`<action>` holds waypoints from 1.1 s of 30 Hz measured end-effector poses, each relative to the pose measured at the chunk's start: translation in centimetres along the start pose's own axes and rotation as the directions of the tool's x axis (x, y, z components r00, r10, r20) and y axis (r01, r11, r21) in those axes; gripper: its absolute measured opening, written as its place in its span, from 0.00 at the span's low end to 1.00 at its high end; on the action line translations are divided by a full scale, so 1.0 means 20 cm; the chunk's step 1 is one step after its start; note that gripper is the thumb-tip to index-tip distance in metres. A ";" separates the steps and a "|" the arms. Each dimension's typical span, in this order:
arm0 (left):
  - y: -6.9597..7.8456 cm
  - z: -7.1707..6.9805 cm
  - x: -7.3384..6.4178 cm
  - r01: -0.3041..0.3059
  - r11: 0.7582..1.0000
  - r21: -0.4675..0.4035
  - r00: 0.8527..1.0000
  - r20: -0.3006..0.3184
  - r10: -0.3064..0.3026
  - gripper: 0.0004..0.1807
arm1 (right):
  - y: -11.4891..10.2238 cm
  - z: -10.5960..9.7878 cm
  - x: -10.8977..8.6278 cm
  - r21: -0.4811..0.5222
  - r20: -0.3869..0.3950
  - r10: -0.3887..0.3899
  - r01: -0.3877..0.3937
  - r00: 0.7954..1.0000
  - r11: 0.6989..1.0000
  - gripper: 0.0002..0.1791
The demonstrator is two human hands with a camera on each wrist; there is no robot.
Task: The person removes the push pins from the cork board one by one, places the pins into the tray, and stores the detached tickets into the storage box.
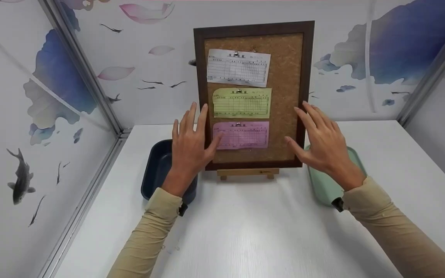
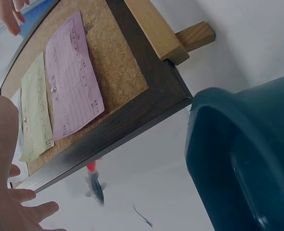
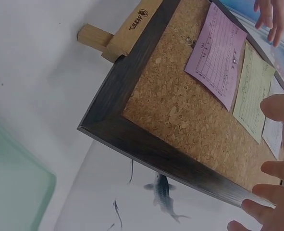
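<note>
Left hand (image 1: 191,148) at eight o'clock and right hand (image 1: 326,143) at four flank the framed corkboard (image 1: 286,77), both with fingers spread apart

No text reads surely: neither the brand (image 3: 138,20) on the pale wooden bar (image 3: 120,44) beneath the dark-framed cork board (image 1: 286,77), nor the board's three rectangular paper forms (image 1: 242,103).

We note a dark-brown frame (image 1: 308,58) around speckled tan cork (image 1: 284,77). From the cork's top edge down: white slip (image 1: 238,68), yellow-green slip (image 1: 242,103), pink slip (image 1: 243,136), all gridded. White tabletop (image 1: 245,224): dark-blue bin (image 1: 160,162) toward left edge, pale-green tray (image 1: 323,185) toward right.
</note>
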State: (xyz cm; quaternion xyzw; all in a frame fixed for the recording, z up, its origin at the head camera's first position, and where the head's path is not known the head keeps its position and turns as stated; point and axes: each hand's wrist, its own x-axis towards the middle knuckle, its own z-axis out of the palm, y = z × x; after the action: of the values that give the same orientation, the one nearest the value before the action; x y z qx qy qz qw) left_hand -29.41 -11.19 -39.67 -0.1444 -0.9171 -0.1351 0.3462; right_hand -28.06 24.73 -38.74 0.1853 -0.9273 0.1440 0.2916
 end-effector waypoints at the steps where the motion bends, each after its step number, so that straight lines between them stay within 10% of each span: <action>1: 0.00 0.00 0.01 -0.002 1.000 -0.003 1.000 -0.006 0.002 0.46 | 0.00 -0.01 0.01 0.005 -0.003 -0.003 0.003 1.000 1.000 0.46; 33: 0.00 -0.06 0.35 0.070 0.985 -0.159 0.996 -0.050 -0.079 0.42 | -0.18 -0.09 0.36 -0.008 -0.128 -0.142 0.142 0.982 0.990 0.31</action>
State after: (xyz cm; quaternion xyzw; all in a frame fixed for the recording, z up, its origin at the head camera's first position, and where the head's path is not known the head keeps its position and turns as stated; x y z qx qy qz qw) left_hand -33.61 -10.45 -34.06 -0.1331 -0.8984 -0.2235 0.3539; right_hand -31.16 20.23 -32.48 0.2415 -0.8910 0.1352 0.3599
